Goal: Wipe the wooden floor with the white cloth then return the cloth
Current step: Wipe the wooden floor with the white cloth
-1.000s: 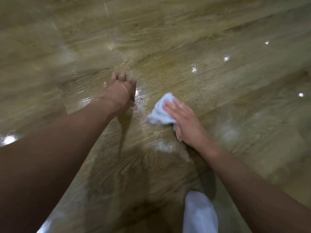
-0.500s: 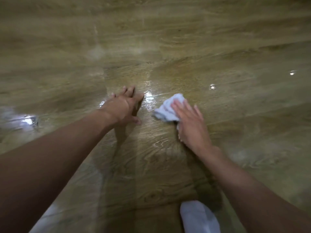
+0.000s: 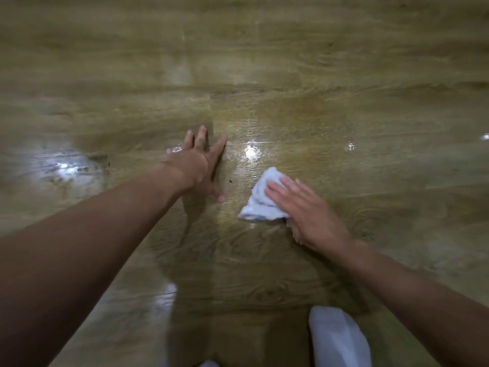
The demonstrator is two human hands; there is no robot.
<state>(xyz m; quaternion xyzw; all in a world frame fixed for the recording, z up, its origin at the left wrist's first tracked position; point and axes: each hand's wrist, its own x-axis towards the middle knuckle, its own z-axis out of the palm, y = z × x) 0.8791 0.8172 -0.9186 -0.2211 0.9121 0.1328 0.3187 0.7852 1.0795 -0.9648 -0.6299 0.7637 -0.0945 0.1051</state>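
A crumpled white cloth [image 3: 260, 201] lies on the glossy wooden floor [image 3: 344, 107] right of centre. My right hand [image 3: 304, 207] presses flat on the cloth with straight fingers and covers its right side. My left hand [image 3: 197, 162] rests flat on the floor to the left of the cloth, fingers spread, a short gap apart from it.
Wood-grain planks fill the whole view, with bright light reflections at the left [image 3: 62, 166] and near the middle [image 3: 252, 151]. A white fabric-covered shape [image 3: 338, 340], probably my knee, shows at the bottom right.
My right hand has slid the cloth to the right and a little toward me, widening the gap from my left hand. The left hand has stayed planted on the floor while the view shifted.
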